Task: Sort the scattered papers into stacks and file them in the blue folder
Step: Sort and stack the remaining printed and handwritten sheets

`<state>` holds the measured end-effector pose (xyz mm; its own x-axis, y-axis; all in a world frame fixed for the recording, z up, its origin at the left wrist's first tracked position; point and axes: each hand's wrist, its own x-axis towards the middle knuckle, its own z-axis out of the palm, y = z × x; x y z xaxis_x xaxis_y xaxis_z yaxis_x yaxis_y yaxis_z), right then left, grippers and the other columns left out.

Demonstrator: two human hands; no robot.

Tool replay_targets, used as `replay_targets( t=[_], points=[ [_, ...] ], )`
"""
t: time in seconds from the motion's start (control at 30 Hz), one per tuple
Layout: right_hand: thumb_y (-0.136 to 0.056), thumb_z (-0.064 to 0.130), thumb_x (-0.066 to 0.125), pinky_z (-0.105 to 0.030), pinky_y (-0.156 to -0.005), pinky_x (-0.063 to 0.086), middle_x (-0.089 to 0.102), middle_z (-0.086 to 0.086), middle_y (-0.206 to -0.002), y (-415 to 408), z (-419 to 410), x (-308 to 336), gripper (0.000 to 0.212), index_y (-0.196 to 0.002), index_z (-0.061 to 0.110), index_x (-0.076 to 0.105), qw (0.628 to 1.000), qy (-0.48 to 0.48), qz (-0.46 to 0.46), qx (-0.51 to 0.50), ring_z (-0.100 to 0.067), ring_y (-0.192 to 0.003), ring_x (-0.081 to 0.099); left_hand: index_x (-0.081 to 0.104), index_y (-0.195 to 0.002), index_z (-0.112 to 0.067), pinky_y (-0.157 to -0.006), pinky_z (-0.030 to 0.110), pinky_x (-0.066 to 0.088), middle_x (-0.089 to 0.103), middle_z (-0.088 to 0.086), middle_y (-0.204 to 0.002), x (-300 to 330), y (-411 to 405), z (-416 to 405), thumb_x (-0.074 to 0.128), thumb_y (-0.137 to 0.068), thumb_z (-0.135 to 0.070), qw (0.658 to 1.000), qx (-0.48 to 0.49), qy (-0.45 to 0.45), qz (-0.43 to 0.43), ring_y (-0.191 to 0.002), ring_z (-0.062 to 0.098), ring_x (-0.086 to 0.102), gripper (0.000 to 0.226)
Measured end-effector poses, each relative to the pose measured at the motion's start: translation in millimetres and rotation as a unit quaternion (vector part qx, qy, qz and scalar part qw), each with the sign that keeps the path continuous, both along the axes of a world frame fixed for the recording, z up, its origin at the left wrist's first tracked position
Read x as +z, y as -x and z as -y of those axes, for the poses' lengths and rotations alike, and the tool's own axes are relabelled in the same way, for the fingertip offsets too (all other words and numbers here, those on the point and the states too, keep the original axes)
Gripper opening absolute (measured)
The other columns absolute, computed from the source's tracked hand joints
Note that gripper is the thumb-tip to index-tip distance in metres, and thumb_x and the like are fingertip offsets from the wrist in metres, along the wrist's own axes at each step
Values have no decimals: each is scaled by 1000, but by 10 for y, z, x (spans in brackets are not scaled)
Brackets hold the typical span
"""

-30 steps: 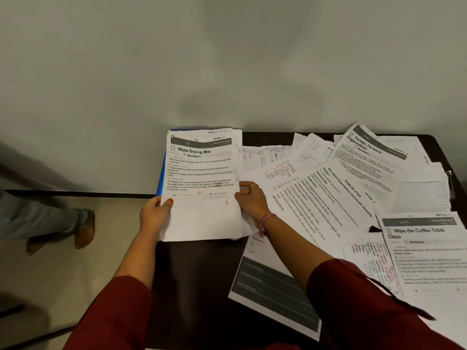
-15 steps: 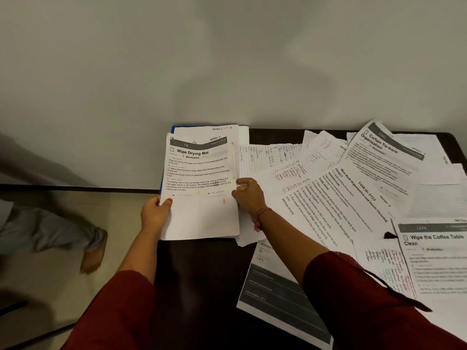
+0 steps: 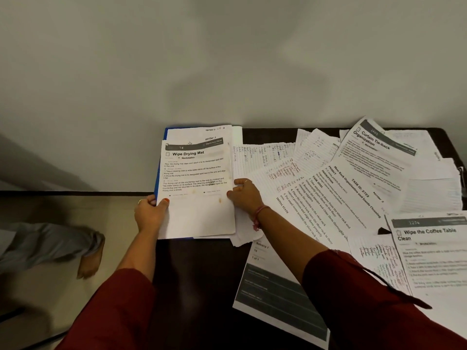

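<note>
A stack of papers topped by a "Wipe Drying Mat" sheet point(image 3: 197, 188) lies on the blue folder point(image 3: 165, 133), of which only a thin edge shows at the stack's left and top. My left hand point(image 3: 150, 213) grips the stack's lower left corner, thumb on top. My right hand point(image 3: 246, 195) holds the stack's right edge with curled fingers. Scattered papers point(image 3: 336, 188) fan out over the dark table to the right, printed and handwritten, among them "Curtain Tie-back Organization" point(image 3: 374, 150) and "Wipe the Coffee Table Clean" point(image 3: 434, 248).
The dark table point(image 3: 199, 279) stands against a pale wall. Its left edge runs just beside the folder. A sheet with dark bands point(image 3: 275, 291) lies near the front. On the floor to the left, another person's leg and bare foot point(image 3: 88, 258) are in view.
The top sheet has come down and left, now sitting squarer over the sheets beneath. Both hands stay at its edges. The other person's foot stepped to the right.
</note>
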<state>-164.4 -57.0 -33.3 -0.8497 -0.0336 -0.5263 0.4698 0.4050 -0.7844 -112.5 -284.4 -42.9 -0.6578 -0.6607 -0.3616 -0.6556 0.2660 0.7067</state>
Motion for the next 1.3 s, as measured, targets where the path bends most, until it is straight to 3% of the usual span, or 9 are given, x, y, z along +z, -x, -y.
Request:
replay_targets(
  t=[0.1, 0.2, 0.3, 0.43, 0.53, 0.83, 1.07, 1.2, 1.3],
  points=[
    [-85, 13, 60, -37, -99, 46, 61, -6, -111, -57, -115, 12, 39, -123, 8, 54, 1000, 14, -9, -7, -23, -105, 58, 52, -127, -7, -98, 52, 44, 50, 17, -129, 44, -3, -77, 70, -85, -24, 998, 8, 56, 6, -118, 35, 50, 48],
    [-83, 13, 58, -31, -82, 48, 57, 5, -92, -147, -319, 24, 20, -101, 21, 60, 997, 58, -35, -37, -11, -81, 54, 46, -133, -10, -104, 51, 35, 39, 18, -136, 143, 0, -291, 69, -86, -22, 994, 3, 111, -4, -128, 35, 36, 54],
    [-85, 13, 58, -36, -88, 50, 62, 1, -101, -279, -563, 64, 28, -113, 17, 60, 992, 91, -30, -83, -14, -90, 57, 44, -136, -10, -107, 51, 29, 37, 16, -140, 215, -19, -590, 68, -86, -19, 991, -34, 124, -39, -132, 33, 32, 55],
    [-89, 11, 56, -34, -84, 50, 63, 2, -93, -463, -920, 119, 21, -107, 20, 61, 986, 113, -46, -113, -14, -87, 58, 46, -133, -14, -108, 48, 27, 39, 12, -139, 254, -107, -1017, 66, -88, -17, 987, -84, 107, -85, -131, 30, 35, 49],
    [-91, 12, 56, -34, -90, 50, 65, 4, -102, -605, -1203, 116, 17, -102, 23, 62, 985, 90, -75, -124, -14, -96, 60, 46, -133, -13, -108, 46, 25, 39, 11, -138, 279, -227, -1347, 64, -89, -16, 983, -122, 99, -95, -130, 29, 35, 47],
    [-92, 7, 52, -10, -84, 40, 63, -3, -115, -1211, -2141, -65, 23, -112, 13, 61, 978, -35, -164, -121, -8, -99, 56, 49, -131, -13, -109, 46, 28, 39, 9, -136, 180, -757, -2265, 60, -90, -14, 969, -225, 76, -65, -128, 27, 36, 43],
    [-86, 2, 57, -34, -105, 34, 54, -10, -129, -1520, -2846, -270, 35, -121, 7, 59, 953, -171, -195, -159, -26, -121, 47, 44, -136, -12, -109, 45, 24, 32, 9, -140, 36, -1110, -2838, 62, -87, -19, 962, -264, 73, -7, -133, 28, 31, 53],
    [-86, 13, 57, -43, -115, 22, 33, -11, -150, -1627, -3116, -316, 56, -140, 15, 44, 935, -301, -152, -109, -27, -140, 25, 21, -149, -9, -116, 50, 5, 6, 13, -157, -71, -1323, -3084, 60, -87, -45, 946, -304, 98, 61, -145, 33, 3, 81],
    [-90, 30, 57, -49, -116, 9, 13, -16, -158, -1704, -3236, -365, 70, -149, 10, 24, 918, -379, -113, -30, -32, -146, 8, 2, -152, -10, -114, 52, -8, -13, 14, -158, -152, -1457, -3212, 53, -85, -62, 931, -327, 104, 122, -145, 33, -15, 99]
  ],
)
